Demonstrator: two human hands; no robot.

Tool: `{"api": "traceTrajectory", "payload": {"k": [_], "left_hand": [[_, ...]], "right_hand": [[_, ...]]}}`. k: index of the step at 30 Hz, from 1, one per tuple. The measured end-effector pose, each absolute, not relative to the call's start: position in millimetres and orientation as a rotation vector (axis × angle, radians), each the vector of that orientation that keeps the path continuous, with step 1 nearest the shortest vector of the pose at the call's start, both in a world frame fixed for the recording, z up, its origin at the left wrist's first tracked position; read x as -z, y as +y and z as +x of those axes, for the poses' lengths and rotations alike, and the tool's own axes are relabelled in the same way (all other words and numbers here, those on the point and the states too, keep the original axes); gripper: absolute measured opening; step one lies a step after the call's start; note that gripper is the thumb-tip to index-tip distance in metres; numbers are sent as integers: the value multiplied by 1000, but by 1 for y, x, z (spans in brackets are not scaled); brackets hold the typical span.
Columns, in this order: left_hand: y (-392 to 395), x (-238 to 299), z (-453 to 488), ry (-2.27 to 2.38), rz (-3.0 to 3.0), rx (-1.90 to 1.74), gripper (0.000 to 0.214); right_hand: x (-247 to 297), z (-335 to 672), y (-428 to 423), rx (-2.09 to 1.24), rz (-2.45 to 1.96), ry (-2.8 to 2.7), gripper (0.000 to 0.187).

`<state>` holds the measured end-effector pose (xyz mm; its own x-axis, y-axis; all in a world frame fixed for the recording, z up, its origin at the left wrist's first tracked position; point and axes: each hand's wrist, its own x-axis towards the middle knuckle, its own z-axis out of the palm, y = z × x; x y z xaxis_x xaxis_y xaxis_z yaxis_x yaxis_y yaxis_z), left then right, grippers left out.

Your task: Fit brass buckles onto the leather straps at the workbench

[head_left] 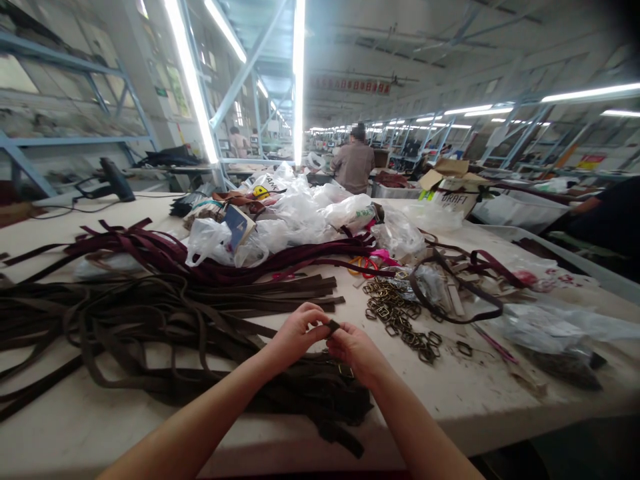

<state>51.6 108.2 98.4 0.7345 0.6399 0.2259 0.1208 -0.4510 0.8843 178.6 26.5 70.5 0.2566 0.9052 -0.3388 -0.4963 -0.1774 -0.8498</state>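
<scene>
Left hand (296, 331) and right hand (358, 351) together, fingertips pinched on dark brown strap end (333, 326). Brass buckle pile (400, 319) just right of right hand. Brown strap heap (165, 320) left of left hand.

The clearest lettering I can see is on the cardboard box (453, 195) across the table. It has dark block capitals that look like "DRAFT", though the first and last letters are unsure. A white plastic bag (267, 183) in the heap shows black capitals "ANK", with the rest of the word lost in a fold. Far back under the roof, a red banner (350, 85) carries a row of characters too small to read. A yellow-and-red sign (590, 161) at the right is blurred beyond reading.
</scene>
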Motion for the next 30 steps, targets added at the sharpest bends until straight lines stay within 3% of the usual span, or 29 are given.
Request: {"api": "traceTrajectory", "payload": {"k": [6, 12, 18, 22, 26, 30], "left_hand": [[117, -104, 43, 735, 2027, -578, 19], [116, -99, 43, 987, 2391, -558, 5], [110, -98, 40, 897, 2450, -462, 5], [103, -94, 41, 766, 2448, -548, 30], [92, -84, 45, 745, 2602, -560, 16], [94, -74, 44, 746, 2670, -372, 26]], "right_hand": [[-63, 175, 45, -1376, -1185, -455, 35], [-62, 168, 50, -1379, -1216, -452, 34], [-61, 164, 39, -1106, -1341, -750, 27], [-65, 164, 28, -1012, -1313, -889, 29], [-55, 173, 18, -840, -1423, -885, 27], [-32, 196, 5, -697, -1630, -834, 28]]}}
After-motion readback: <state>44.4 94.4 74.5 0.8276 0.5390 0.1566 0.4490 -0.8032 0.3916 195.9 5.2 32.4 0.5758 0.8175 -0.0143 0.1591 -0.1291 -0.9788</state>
